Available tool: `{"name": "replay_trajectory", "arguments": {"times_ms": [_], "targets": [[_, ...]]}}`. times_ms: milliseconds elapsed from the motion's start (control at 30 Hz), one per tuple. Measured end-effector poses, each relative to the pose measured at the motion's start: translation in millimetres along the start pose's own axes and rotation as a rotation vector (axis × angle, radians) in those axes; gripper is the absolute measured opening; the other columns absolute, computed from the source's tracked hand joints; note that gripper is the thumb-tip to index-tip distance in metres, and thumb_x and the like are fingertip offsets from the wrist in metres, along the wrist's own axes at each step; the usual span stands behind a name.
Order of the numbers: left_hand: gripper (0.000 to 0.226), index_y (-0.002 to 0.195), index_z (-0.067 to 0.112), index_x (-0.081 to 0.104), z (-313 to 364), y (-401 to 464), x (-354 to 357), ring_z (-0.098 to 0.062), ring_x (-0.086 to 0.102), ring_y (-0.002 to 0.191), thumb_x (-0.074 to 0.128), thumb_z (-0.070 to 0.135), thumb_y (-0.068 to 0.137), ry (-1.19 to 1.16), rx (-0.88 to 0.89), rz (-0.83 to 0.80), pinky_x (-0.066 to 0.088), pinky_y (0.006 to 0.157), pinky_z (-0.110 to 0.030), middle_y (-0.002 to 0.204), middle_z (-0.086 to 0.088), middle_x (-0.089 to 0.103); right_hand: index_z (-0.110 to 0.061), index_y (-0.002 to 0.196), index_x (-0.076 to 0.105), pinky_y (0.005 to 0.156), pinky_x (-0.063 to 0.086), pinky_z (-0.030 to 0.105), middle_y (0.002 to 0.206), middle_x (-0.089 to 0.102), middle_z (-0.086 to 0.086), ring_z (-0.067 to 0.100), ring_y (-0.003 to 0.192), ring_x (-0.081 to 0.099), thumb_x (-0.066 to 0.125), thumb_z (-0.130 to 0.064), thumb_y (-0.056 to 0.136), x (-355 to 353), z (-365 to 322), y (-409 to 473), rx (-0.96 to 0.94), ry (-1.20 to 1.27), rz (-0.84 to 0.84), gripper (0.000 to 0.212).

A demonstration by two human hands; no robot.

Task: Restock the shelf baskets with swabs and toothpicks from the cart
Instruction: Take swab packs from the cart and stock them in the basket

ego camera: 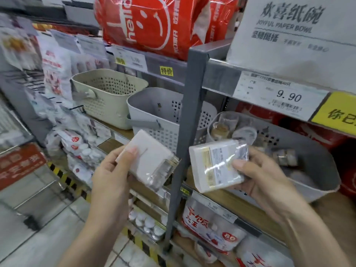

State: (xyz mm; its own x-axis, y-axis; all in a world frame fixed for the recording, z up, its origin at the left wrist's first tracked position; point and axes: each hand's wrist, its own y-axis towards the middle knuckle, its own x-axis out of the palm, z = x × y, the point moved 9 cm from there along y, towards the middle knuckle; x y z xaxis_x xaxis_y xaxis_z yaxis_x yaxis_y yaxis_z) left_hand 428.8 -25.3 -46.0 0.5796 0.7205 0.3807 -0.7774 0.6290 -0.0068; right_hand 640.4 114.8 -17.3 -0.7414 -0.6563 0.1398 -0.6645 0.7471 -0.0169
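— While gripping one clear swab box [152, 162] in the left hand [113, 176], thumb pressed on its white lid; raised in front of the grey basket [154, 114] at the shelf's front edge, just left of the grey upright post [185, 116].

— And clasping a second clear box [217, 166] in the right hand [264, 174], label side up; fingers curled under, thumb on top; held at the near rim of the wide grey basket [325, 170] right of the post.

— Mid-restock, then; likely the placing step, both boxes carried up and not yet dropped in.

— Already stocked with a few small round tubs [285, 157], that right basket; toothpicks perhaps, too blurred to tell.

— Next probably: lift over the rim, tilt flat, release; right first, being nearest.

— Beige basket [107, 95] further left on the same shelf edge; contents hidden from here; cart not visible.
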Motion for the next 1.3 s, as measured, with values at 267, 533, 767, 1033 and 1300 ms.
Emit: {"name": "replay_trajectory", "arguments": {"times_ms": [267,533,767,1033,1300], "targets": [[0.027,0.106,0.01,0.063,4,17,-137,-0.012,0.071,0.083,0.056,0.026,0.086,-0.22,-0.177,0.25,0.057,0.066,-0.026,0.092,-0.002,0.075,-0.013,0.102,0.067,0.063,0.055,0.022,0.094,0.074,0.008,0.022,0.084,0.072,0.078,-0.016,0.071,139,57,41,0.13,-0.083,-0.145,0.034],[0.026,0.101,0.009,0.063,60,30,-302,-0.015,0.071,0.075,0.061,0.02,0.077,-0.432,-0.112,0.506,0.059,0.07,-0.027,0.096,-0.009,0.073,-0.011,0.105,0.066,0.069,0.057,0.025,0.092,0.075,0.007,0.021,0.085,0.071,0.067,-0.019,0.074,329,103,91,0.234,-0.123,-0.391,0.032],[0.04,0.115,0.001,0.06,111,51,-416,-0.026,0.059,0.116,0.063,0.013,0.077,-0.445,0.013,0.541,0.047,0.094,-0.033,0.118,-0.014,0.066,-0.009,0.108,0.063,0.077,0.054,0.038,0.094,0.075,0.008,0.024,0.087,0.071,0.077,-0.024,0.076,475,146,129,0.253,-0.172,-0.56,0.038],[0.037,0.085,0.002,0.066,121,96,-497,-0.017,0.06,0.083,0.074,0.003,0.049,-0.511,-0.027,0.541,0.057,0.074,-0.027,0.1,-0.011,0.062,-0.012,0.101,0.066,0.072,0.055,0.031,0.091,0.074,0.008,0.02,0.081,0.07,0.063,-0.014,0.084,569,183,180,0.302,-0.218,-0.632,0.017],[0.025,0.059,0.011,0.073,133,179,-549,-0.019,0.065,0.081,0.054,0.004,0.072,-0.492,-0.016,0.717,0.046,0.091,-0.038,0.092,-0.009,0.071,-0.012,0.103,0.064,0.066,0.055,0.025,0.089,0.075,0.006,0.015,0.076,0.07,0.06,-0.015,0.09,665,216,282,0.354,-0.245,-0.761,0.014]]}}
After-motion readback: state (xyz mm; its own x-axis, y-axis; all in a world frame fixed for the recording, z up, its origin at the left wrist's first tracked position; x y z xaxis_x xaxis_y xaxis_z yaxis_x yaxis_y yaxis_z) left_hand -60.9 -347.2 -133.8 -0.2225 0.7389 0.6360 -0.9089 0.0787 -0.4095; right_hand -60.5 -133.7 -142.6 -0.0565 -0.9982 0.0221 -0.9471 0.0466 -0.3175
